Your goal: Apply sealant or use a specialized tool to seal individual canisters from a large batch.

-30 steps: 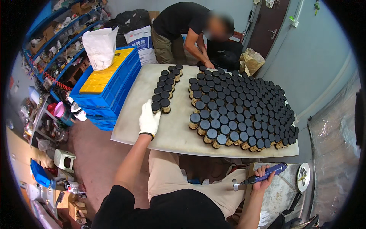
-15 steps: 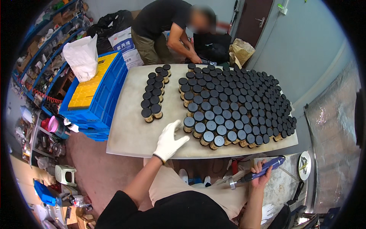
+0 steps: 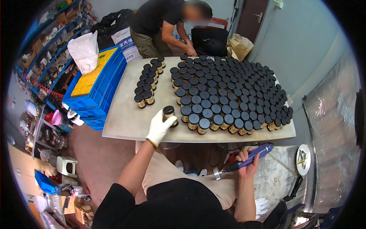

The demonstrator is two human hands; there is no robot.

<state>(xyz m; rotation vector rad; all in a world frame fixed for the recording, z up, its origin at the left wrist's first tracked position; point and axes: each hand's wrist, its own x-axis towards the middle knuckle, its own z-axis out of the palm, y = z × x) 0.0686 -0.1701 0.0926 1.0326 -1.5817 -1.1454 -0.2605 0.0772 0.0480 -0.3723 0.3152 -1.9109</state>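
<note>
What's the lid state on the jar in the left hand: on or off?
On: the black lid sits over the top of the jar in the gloved left hand. Whether it's tightened, cannot tell.

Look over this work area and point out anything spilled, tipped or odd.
No spill or tipped jar stands out; the black-capped jars on the table stand upright. One mild oddity: only the left hand is gloved; the right hand, holding a purple power driver, is bare, while a white glove lies at lower right.

Pale blue-grey wall (image 3: 309, 57), dark brown door (image 3: 248, 21), reddish floor (image 3: 101, 164), cluttered blue shelves (image 3: 47, 47), white plastic stool (image 3: 66, 166)
</note>
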